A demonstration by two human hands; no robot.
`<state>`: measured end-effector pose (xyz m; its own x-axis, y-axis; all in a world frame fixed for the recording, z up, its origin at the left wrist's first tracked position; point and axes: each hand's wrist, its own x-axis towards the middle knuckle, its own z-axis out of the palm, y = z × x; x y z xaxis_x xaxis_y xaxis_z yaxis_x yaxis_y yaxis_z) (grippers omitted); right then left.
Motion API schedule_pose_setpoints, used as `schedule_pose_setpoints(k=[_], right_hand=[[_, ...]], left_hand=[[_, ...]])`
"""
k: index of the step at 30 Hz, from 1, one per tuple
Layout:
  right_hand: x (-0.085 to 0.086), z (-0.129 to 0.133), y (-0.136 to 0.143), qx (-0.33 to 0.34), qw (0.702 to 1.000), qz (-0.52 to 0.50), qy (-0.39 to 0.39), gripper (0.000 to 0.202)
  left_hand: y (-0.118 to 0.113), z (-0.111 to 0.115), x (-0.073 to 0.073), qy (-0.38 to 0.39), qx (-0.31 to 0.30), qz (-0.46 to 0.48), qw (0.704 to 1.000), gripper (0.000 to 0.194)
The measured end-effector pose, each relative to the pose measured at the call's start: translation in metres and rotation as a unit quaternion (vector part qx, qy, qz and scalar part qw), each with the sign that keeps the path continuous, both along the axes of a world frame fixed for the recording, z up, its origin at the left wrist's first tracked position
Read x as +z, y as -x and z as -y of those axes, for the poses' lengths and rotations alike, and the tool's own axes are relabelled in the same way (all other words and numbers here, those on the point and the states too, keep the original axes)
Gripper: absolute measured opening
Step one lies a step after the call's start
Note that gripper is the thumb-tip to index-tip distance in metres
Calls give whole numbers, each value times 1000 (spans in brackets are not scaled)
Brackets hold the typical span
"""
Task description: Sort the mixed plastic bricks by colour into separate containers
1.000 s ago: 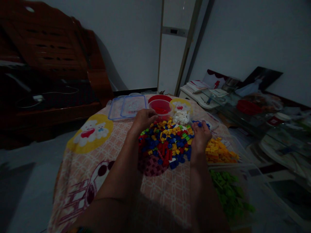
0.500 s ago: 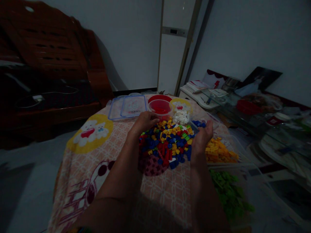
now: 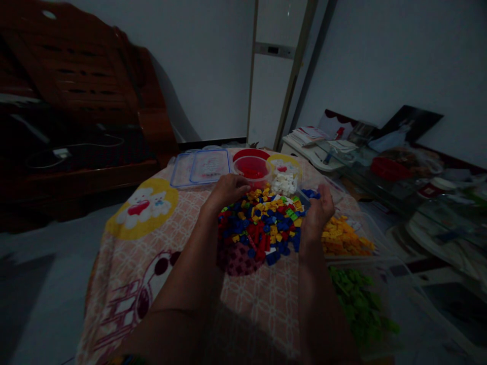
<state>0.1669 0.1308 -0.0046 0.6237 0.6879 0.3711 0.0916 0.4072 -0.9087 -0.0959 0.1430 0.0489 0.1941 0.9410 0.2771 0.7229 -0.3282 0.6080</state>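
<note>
A heap of mixed red, blue, yellow and green bricks (image 3: 266, 223) lies on the patterned tablecloth (image 3: 258, 309). At its upper left edge is my left hand (image 3: 230, 191), fingers curled with the tips close together by the yellow bricks; whatever they hold is too small to make out. My right hand (image 3: 320, 208) is at the right of the heap, beside a clear box of blue bricks (image 3: 311, 193), its fingers raised and the thumb partly apart. Behind the heap stand a round tub with red pieces (image 3: 251, 172) and a pile of white bricks (image 3: 284, 183).
Clear boxes of yellow bricks (image 3: 344, 237) and green bricks (image 3: 359, 301) stand at the right. Blue-rimmed lids (image 3: 209, 166) lie at the back left. A glass table (image 3: 384, 177) with clutter is beyond on the right, a wooden bench (image 3: 87, 101) on the left.
My right hand's fingers have shifted slightly upward and left. My left hand is almost unchanged, and the view has moved very little.
</note>
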Motion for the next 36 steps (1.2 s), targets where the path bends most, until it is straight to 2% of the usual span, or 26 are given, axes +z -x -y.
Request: schedule_pose_setpoints(k=[2,5,8,10,13,16,19,21,23,28,32,36], right_hand=[[7,2,4,50,999,-4,16,56],[18,11,14,159,984,30,74,41],[26,22,24,253,944,117,177,37],[30,27,29,286,909,193,233,30],[31,30,36,287,858,337,261,17],[31,29,40,250,800,472,274,12],[30,28,41,219,772,529,275,11],[28,28,41,221,779,524,264,13],[26,28,39,241,810,473,249,17],[19,23,38,273,919,174,224,15],[12,15,32,207,965,-69,147,27],[5,6,14,91,971,-212,66,36]], left_hand=[[0,0,0,0,0,-4,1000,30],[0,0,1,0,1,-10,1000,32],[0,0,2,0,0,-11,1000,33],[0,1,2,-1,-2,-11,1000,32],[0,0,2,-5,-2,-13,1000,29],[-1,1,2,-8,1,-13,1000,28],[-1,1,2,-2,4,-8,1000,28],[-1,1,1,-1,5,-4,1000,28],[0,1,1,-1,2,1,1000,28],[0,2,3,-2,0,12,1000,26],[-1,2,5,-1,1,5,1000,25],[-3,2,6,-3,9,-13,1000,26]])
